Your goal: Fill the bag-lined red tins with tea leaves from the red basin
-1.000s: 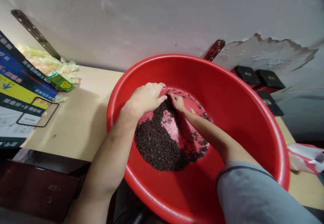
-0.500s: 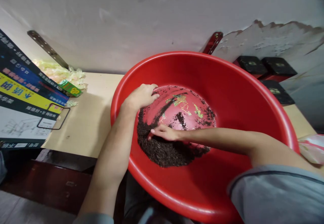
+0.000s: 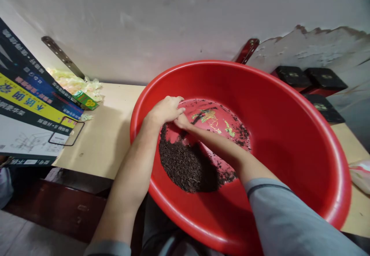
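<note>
A large red plastic basin (image 3: 277, 140) holds a heap of dark, loose shreds (image 3: 185, 167) that look like tea leaves. The heap lies on the near left of the basin's floor, with thin scatterings across the gold-patterned bottom. Against the far left inner wall is my left hand (image 3: 165, 109), its thumb and forefinger apart and nothing visible in it. Right beside and partly under it, my right hand (image 3: 181, 121) reaches in low beyond the heap. The left hand covers the right hand's fingers, so their grip is hidden.
The basin stands on a pale wooden tabletop (image 3: 115, 105) by the wall. To its left are a printed cardboard box (image 3: 37, 113), a small green box (image 3: 86, 100) and pale ruffled material (image 3: 92, 87). Black-topped tins (image 3: 325, 79) stand behind right; a plastic bag (image 3: 361, 175) lies at the right edge.
My right hand has moved from the heap up and away, over to my left hand. The left hand has barely moved. The view has shifted slightly.
</note>
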`<act>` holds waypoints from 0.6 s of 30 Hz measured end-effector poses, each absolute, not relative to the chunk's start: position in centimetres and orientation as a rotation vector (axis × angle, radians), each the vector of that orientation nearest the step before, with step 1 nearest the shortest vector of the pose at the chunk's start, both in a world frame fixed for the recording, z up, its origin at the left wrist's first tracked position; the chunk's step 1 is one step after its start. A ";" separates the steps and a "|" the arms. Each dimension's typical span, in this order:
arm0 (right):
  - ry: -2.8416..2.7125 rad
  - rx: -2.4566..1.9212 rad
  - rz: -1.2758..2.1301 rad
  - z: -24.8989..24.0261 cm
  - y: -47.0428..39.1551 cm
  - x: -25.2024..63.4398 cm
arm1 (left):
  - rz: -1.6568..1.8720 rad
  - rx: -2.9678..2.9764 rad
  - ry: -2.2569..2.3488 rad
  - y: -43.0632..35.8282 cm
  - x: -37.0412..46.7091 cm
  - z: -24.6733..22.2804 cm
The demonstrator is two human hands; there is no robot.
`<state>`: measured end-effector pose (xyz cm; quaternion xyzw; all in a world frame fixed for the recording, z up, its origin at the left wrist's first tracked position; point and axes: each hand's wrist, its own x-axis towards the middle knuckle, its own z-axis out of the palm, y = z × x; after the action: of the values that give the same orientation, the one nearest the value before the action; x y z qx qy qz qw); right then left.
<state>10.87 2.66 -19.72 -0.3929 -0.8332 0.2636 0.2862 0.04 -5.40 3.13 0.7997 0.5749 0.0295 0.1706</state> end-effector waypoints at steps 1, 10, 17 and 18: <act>-2.246 -0.995 0.729 -19.9 1.5 9.9 | 0.074 2.271 1.629 -5.3 0.1 3.1; -2.245 -0.666 1.659 -18.3 -9.1 12.2 | 0.021 2.255 1.599 -5.3 0.1 2.9; -2.319 -1.050 1.458 -13.8 -5.1 21.2 | -0.014 2.272 1.566 -5.4 0.3 2.9; -2.327 -1.165 1.168 -13.7 -3.5 22.7 | -0.015 2.269 1.569 -5.4 0.2 2.9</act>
<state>22.75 -3.55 -13.66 -0.4041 -0.8072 0.4053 0.1441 0.20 -5.40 2.93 0.8075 0.5583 -0.0054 0.1902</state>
